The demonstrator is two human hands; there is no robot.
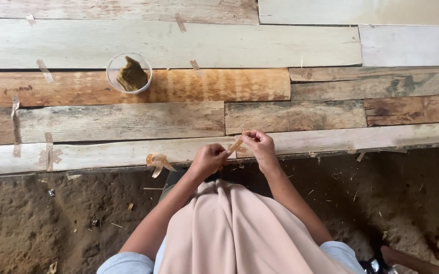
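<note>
The plank table [128,119] is rough, weathered wood, matt and patchily stained. Far left stands a clear plastic cup [129,73]; nearest, smooth matt beige cloth [229,228] above coarse sandy ground [37,218].

Soft, even daylight is filling the frame, with no hard glare anywhere. The pale wooden planks [179,45] across the upper half are catching the most light and are looking slightly washed out toward the upper right. The dirt floor [37,218] along the bottom is sitting darker, deepening into shadow under the plank edge and at the lower right. Shadows are staying faint and diffuse. Focus is holding fairly sharp at the centre; the lower corners are softening, and the plank lines are bowing slightly near the edges.
</note>
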